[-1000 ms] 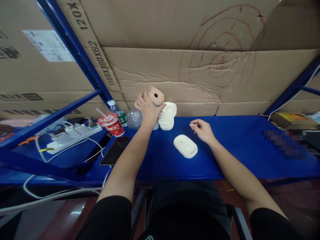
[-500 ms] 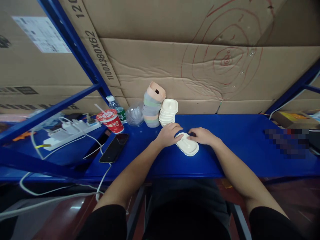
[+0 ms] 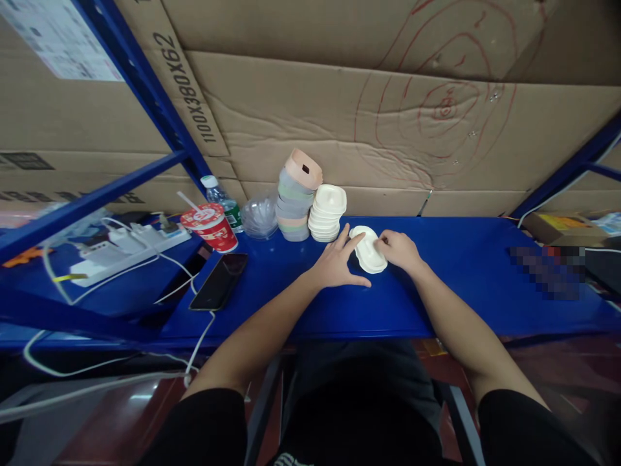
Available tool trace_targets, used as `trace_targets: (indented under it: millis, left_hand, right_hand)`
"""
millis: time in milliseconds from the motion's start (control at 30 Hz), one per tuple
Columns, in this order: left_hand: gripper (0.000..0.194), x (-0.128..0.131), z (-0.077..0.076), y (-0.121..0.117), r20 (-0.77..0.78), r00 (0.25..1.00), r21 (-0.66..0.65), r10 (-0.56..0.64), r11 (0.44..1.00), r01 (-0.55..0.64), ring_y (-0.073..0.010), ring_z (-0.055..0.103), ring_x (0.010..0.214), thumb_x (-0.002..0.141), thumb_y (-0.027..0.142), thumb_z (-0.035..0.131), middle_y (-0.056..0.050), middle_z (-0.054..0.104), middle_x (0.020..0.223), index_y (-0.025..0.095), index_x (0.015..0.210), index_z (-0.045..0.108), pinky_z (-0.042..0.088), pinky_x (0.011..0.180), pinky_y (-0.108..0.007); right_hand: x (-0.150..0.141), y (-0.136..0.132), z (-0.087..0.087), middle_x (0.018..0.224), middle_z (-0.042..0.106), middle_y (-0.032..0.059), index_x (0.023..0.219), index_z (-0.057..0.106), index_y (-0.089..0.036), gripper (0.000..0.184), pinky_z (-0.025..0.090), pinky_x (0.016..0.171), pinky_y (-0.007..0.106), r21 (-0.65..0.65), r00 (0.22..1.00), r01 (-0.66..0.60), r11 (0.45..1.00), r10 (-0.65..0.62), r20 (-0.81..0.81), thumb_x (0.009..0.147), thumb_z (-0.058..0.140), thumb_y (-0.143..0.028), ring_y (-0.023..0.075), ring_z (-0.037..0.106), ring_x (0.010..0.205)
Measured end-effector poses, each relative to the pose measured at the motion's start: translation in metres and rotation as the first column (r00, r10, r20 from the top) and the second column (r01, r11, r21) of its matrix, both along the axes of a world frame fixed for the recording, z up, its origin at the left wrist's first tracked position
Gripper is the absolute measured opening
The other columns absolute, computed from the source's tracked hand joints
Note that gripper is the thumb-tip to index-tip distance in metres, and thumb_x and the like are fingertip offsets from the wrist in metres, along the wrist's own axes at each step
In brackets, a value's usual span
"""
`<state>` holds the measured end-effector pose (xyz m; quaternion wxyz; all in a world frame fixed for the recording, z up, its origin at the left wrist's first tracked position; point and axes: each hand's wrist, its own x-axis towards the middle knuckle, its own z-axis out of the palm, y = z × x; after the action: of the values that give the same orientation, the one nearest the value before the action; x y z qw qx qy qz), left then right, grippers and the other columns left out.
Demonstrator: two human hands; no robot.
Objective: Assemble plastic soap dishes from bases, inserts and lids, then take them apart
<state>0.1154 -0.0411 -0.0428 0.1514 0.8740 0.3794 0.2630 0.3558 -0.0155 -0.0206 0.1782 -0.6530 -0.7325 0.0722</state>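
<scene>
A single white oval lid (image 3: 369,249) is tilted up off the blue shelf (image 3: 451,285), between my two hands. My right hand (image 3: 398,250) pinches its right edge with closed fingers. My left hand (image 3: 337,262) has its fingers spread, touching the lid's left side. Behind them stands a stack of white lids (image 3: 328,213), and next to that a taller stack of pastel boxes (image 3: 295,197) with a pink one on top.
To the left are a clear plastic bag (image 3: 260,217), a water bottle (image 3: 224,202), a red paper cup with a straw (image 3: 210,226), a black phone (image 3: 218,290) and a white power strip with cables (image 3: 127,249). Cardboard sheets line the back.
My left hand left the pastel stack and came down to the single lid. Both hands met at the lid, and it now tilts up, moved slightly farther back.
</scene>
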Motion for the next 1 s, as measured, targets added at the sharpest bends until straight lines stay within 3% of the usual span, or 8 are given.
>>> trace_targets:
  millis: [67, 200, 333, 433, 567, 733, 867, 1000]
  left_hand:
    - [0.135, 0.007, 0.000, -0.004, 0.036, 0.999, -0.014, 0.031, 0.999, -0.030, -0.0494, 0.021, 0.161, 0.063, 0.078, 0.087, -0.028, 0.019, 0.174, 0.022, 0.169, 0.025, 0.035, 0.121, -0.069]
    - [0.110, 0.013, -0.002, -0.005, 0.166, 0.982, 0.045, 0.087, 0.994, -0.096, -0.0425, 0.045, 0.151, 0.075, 0.061, 0.088, -0.023, 0.048, 0.161, 0.021, 0.162, 0.035, 0.039, 0.122, -0.063]
    - [0.101, 0.005, -0.003, 0.003, 0.319, 0.942, 0.148, 0.105, 0.976, -0.159, -0.0405, 0.053, 0.145, 0.076, 0.060, 0.087, -0.022, 0.054, 0.155, 0.019, 0.155, 0.040, 0.045, 0.119, -0.059]
    - [0.103, -0.003, -0.004, 0.009, 0.398, 0.911, 0.194, 0.108, 0.961, -0.198, -0.0402, 0.053, 0.145, 0.079, 0.067, 0.081, -0.023, 0.052, 0.157, 0.018, 0.157, 0.035, 0.046, 0.119, -0.059]
    - [0.105, -0.010, -0.004, 0.014, 0.436, 0.898, 0.222, 0.063, 0.959, -0.175, -0.0410, 0.047, 0.151, 0.088, 0.075, 0.067, -0.025, 0.044, 0.164, 0.018, 0.165, 0.023, 0.043, 0.121, -0.059]
    - [0.094, -0.009, -0.005, 0.016, 0.467, 0.883, 0.245, 0.040, 0.954, -0.173, -0.0390, 0.048, 0.151, 0.100, 0.067, 0.055, -0.025, 0.038, 0.168, 0.021, 0.169, 0.012, 0.042, 0.122, -0.060]
    - [0.098, -0.004, -0.008, 0.017, 0.470, 0.882, 0.249, 0.022, 0.956, -0.157, -0.0361, 0.064, 0.135, 0.100, 0.062, 0.058, -0.024, 0.059, 0.151, 0.019, 0.170, 0.005, 0.051, 0.113, -0.059]
    - [0.097, -0.005, -0.010, 0.020, 0.478, 0.878, 0.247, 0.018, 0.957, -0.154, -0.0331, 0.068, 0.127, 0.101, 0.058, 0.059, -0.022, 0.063, 0.146, 0.019, 0.170, 0.004, 0.053, 0.110, -0.058]
  right_hand:
    - [-0.002, 0.000, -0.002, 0.086, 0.079, 0.0053, 0.086, 0.072, -0.023, 0.021, 0.040, 0.065, 0.030, 0.047, 0.994, 0.022, 0.999, -0.017, -0.110, 0.091, 0.056, -0.036, 0.0231, 0.071, 0.082]
    - [-0.003, 0.003, -0.012, 0.074, 0.074, 0.0017, 0.077, 0.066, -0.023, 0.022, 0.043, 0.061, 0.029, 0.126, 0.922, -0.037, 0.991, 0.083, -0.379, 0.090, 0.061, -0.040, 0.0196, 0.066, 0.069]
    - [-0.003, 0.000, -0.014, 0.073, 0.071, 0.0013, 0.107, 0.070, -0.022, 0.041, 0.048, 0.058, 0.030, 0.251, 0.782, -0.112, 0.962, 0.241, -0.575, 0.097, 0.058, -0.059, 0.0182, 0.063, 0.060]
    - [-0.004, -0.008, -0.010, 0.088, 0.074, 0.0047, 0.136, 0.063, -0.023, 0.061, 0.055, 0.064, 0.034, 0.391, 0.749, -0.254, 0.885, 0.436, -0.499, 0.097, 0.056, -0.070, 0.0200, 0.067, 0.069]
    - [-0.008, -0.016, -0.006, 0.106, 0.074, 0.0083, 0.135, 0.067, -0.027, 0.059, 0.058, 0.076, 0.039, 0.490, 0.754, -0.447, 0.749, 0.610, -0.245, 0.096, 0.061, -0.071, 0.0233, 0.069, 0.085]
    - [-0.023, -0.003, -0.003, 0.093, 0.070, 0.0061, 0.119, 0.069, -0.025, 0.053, 0.055, 0.070, 0.037, 0.597, 0.826, -0.306, 0.741, 0.519, -0.221, 0.095, 0.062, -0.072, 0.0214, 0.063, 0.072]
    - [-0.043, 0.025, 0.005, 0.099, 0.071, 0.0069, 0.120, 0.065, -0.024, 0.050, 0.055, 0.077, 0.038, 0.606, 0.857, -0.238, 0.759, 0.457, -0.236, 0.099, 0.056, -0.069, 0.0227, 0.065, 0.079]
    - [-0.065, 0.055, 0.016, 0.110, 0.072, 0.0101, 0.125, 0.062, -0.022, 0.047, 0.054, 0.081, 0.038, 0.564, 0.884, -0.241, 0.790, 0.419, -0.210, 0.103, 0.051, -0.062, 0.0240, 0.067, 0.086]
